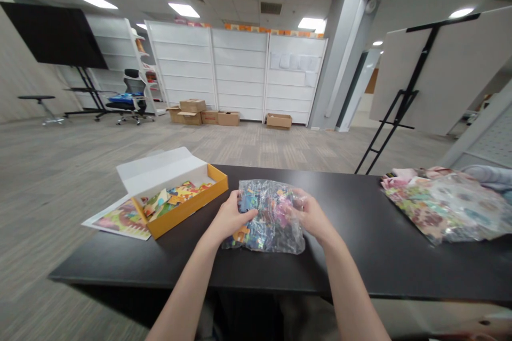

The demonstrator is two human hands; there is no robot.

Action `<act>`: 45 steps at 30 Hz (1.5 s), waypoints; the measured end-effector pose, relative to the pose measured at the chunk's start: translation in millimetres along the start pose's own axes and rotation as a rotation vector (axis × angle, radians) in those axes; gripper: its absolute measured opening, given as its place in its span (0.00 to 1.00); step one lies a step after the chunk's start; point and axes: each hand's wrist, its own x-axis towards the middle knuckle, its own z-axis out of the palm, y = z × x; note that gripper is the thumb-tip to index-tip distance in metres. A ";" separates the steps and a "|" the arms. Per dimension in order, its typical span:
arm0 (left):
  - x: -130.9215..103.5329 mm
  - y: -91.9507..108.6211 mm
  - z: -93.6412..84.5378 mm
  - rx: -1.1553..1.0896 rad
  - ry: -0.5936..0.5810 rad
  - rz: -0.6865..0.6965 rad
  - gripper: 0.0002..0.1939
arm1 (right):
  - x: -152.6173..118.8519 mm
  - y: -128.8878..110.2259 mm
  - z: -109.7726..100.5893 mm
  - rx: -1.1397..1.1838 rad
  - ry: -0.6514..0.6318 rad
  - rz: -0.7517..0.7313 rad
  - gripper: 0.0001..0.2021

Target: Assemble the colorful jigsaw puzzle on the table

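Note:
A clear plastic bag of colourful puzzle pieces point(260, 229) lies on the black table in front of me. My left hand point(232, 216) grips its left side, thumb on top and fingers partly hidden behind it. At the bag's right side my right hand point(310, 213) is closed on the crinkled plastic, its fingertips partly covered by the film. Blue, orange and pink pieces show through. Left of the bag stands an open yellow box point(192, 209) with a raised white lid, holding loose puzzle pieces point(172, 198).
Partly under the box lies a printed picture sheet point(120, 219). Plastic-wrapped printed items point(444, 205) sit at the right end of the black table point(352, 256). Beyond the table stand an easel board point(424, 74), cardboard boxes point(192, 112) and an office chair point(134, 90).

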 end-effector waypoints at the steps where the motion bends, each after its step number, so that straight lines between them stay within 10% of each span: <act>1: 0.3 -1.1 -1.4 0.005 0.008 -0.006 0.27 | -2.9 -3.9 -7.1 0.031 0.000 0.044 0.23; 12: -0.4 -19.2 -36.4 0.119 -0.013 0.048 0.25 | -14.3 41.9 -78.3 -0.356 0.213 0.280 0.11; 19: -4.5 -16.4 -37.5 0.087 -0.020 0.055 0.25 | -7.5 47.9 -80.8 -0.679 0.234 0.343 0.11; 23: -7.0 -10.6 -36.5 0.072 -0.011 0.027 0.26 | -8.3 32.4 -77.1 -0.810 0.456 0.293 0.12; 26: -8.0 -8.6 -36.2 0.065 -0.004 -0.004 0.27 | -7.4 11.6 -61.6 -0.656 0.485 0.163 0.12; 30: -8.0 -10.1 -36.2 0.050 -0.025 0.006 0.30 | -0.7 -6.3 -11.4 -0.349 -0.031 -0.032 0.12; 32: -7.8 -12.0 -35.8 0.063 -0.033 0.017 0.31 | 5.5 -7.4 16.1 -0.355 -0.093 -0.105 0.08; 45: 3.0 -25.4 -10.7 0.098 0.164 0.144 0.18 | 25.1 14.4 71.1 -0.502 0.056 -0.160 0.24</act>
